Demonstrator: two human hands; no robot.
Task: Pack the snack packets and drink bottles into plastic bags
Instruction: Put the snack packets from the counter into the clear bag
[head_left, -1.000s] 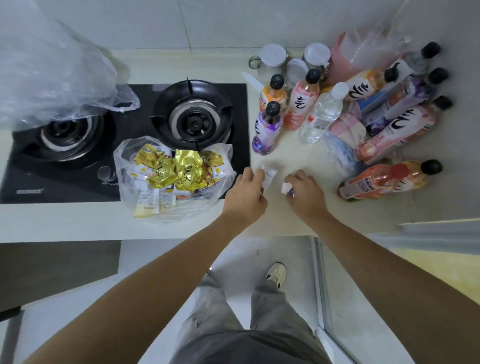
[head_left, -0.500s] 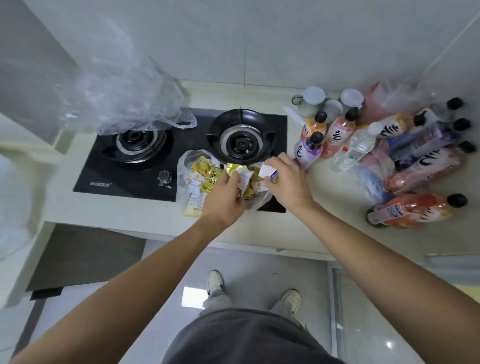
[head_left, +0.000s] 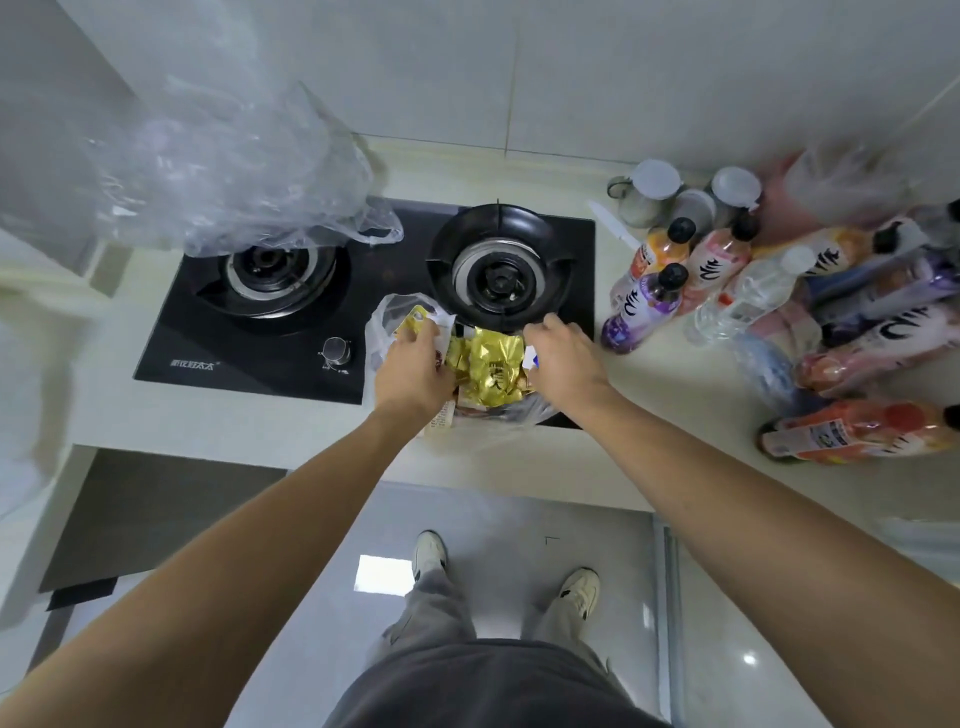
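A clear plastic bag (head_left: 382, 325) holding several gold snack packets (head_left: 491, 371) sits on the front edge of the black stove. My left hand (head_left: 413, 371) rests on the bag's left side, fingers curled at its rim over a yellow packet. My right hand (head_left: 563, 358) is at the bag's right rim with a small white and blue packet (head_left: 531, 358) pinched under its thumb. Several drink bottles (head_left: 644, 306) stand and lie on the counter to the right, some inside a clear bag (head_left: 841, 182) at the back.
A black two-burner gas stove (head_left: 260, 332) fills the counter's left and middle. A large empty clear bag (head_left: 234, 171) lies over the left burner. White lidded cups (head_left: 654, 182) stand at the back wall. An orange bottle (head_left: 852, 431) lies near the counter's front right.
Both hands moved from the bare counter, where they picked up small white packets, left to the snack bag. They now sit at its two sides. The camera has tilted and shifted.
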